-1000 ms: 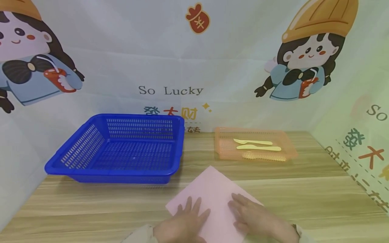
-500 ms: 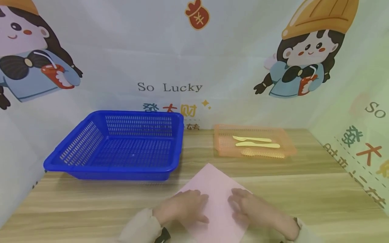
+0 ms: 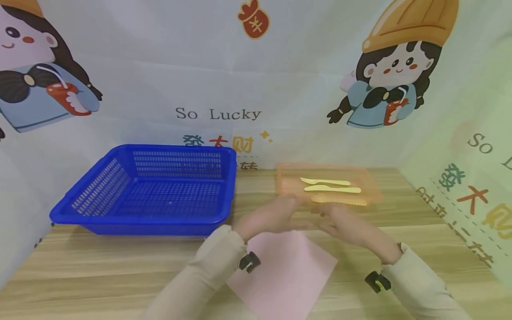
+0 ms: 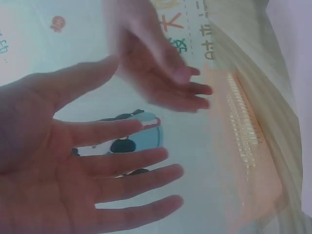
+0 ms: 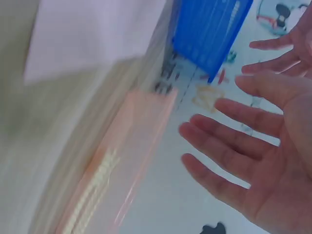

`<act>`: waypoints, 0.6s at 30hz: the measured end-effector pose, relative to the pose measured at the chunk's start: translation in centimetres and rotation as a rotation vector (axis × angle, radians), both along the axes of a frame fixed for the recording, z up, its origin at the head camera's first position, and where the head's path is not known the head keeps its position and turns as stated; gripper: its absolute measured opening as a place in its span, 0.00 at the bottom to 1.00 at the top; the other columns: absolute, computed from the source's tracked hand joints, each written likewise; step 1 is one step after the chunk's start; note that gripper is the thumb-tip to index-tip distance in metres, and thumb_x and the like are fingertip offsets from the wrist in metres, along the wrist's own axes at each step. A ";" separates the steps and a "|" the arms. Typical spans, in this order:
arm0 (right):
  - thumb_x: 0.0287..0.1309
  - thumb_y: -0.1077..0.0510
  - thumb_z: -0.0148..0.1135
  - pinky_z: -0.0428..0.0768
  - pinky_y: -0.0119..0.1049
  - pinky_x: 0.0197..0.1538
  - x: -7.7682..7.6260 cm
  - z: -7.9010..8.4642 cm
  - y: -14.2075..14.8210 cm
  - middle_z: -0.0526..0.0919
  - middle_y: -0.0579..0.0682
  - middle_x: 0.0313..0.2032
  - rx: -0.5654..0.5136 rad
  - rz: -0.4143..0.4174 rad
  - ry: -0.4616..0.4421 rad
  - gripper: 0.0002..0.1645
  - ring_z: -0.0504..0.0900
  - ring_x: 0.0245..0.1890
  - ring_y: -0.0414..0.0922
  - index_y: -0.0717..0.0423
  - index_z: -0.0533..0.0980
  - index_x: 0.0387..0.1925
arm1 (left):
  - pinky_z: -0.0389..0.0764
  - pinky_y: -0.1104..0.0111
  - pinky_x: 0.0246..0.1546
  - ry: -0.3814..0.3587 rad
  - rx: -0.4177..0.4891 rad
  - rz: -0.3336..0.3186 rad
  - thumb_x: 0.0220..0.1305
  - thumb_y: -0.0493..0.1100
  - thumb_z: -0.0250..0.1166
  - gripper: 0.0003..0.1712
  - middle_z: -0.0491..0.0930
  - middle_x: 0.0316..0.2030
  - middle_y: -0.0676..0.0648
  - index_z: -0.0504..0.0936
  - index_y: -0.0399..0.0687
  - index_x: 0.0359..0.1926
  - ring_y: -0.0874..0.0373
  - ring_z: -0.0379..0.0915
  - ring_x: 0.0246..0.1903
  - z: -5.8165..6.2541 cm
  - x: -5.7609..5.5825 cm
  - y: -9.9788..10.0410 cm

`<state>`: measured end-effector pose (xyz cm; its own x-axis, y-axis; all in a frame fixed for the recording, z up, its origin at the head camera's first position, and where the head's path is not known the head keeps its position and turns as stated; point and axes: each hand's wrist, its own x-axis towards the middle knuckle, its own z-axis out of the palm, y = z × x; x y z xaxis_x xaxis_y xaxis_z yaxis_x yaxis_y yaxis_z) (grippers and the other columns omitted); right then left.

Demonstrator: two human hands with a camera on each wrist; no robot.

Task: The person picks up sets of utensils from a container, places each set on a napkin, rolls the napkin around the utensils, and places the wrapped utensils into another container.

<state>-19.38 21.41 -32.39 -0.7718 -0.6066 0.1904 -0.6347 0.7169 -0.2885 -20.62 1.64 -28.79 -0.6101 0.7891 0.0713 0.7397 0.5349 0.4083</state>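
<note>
A pink square sheet (image 3: 286,275) lies flat on the table, one corner toward the front. Both hands are raised over its far corner, close together, holding nothing. My left hand (image 3: 274,217) has its fingers spread; the left wrist view shows the bare palm (image 4: 53,165). Beside it is my right hand (image 3: 350,224), fingers loosely extended, its palm (image 5: 278,175) bare in the right wrist view. Just beyond the hands stands a peach mesh basket (image 3: 370,180). In it lie a pale yellow fork (image 3: 328,182), a knife (image 3: 334,190) and a third yellow piece (image 3: 340,200) behind the front wall.
A large blue plastic basket (image 3: 230,195) stands at the back left, with nothing in it. A printed cloth backdrop (image 3: 160,66) hangs behind and along the sides. Small black clips (image 3: 250,261) sit at the sleeve cuffs. The wooden table (image 3: 80,271) extends around the sheet.
Both hands were resting on the pink sheet. They have lifted off and moved forward toward the peach basket, coming closer together. The sheet stays on the table.
</note>
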 end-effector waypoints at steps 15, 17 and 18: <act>0.55 0.63 0.52 0.72 0.35 0.26 -8.6 0.2 2.9 0.76 0.48 0.18 0.082 -0.170 0.034 0.11 0.69 0.17 0.39 0.63 0.77 0.22 | 0.73 0.79 0.24 0.110 0.029 0.305 0.59 0.37 0.56 0.14 0.80 0.37 0.43 0.76 0.33 0.45 0.62 0.71 0.22 -2.5 -7.3 4.9; 0.54 0.63 0.53 0.67 0.31 0.22 -9.3 -0.1 3.3 0.69 0.43 0.13 0.125 -0.153 0.040 0.13 0.64 0.15 0.37 0.59 0.74 0.16 | 0.76 0.78 0.32 0.089 0.019 0.304 0.58 0.36 0.56 0.13 0.79 0.42 0.42 0.77 0.33 0.44 0.60 0.75 0.31 -2.7 -7.8 5.2; 0.54 0.63 0.53 0.65 0.29 0.21 -9.4 -0.1 3.5 0.66 0.41 0.11 0.142 -0.145 0.035 0.15 0.61 0.14 0.36 0.58 0.72 0.13 | 0.77 0.77 0.36 0.080 0.015 0.297 0.58 0.35 0.56 0.14 0.78 0.44 0.41 0.77 0.33 0.44 0.58 0.77 0.35 -2.9 -8.1 5.3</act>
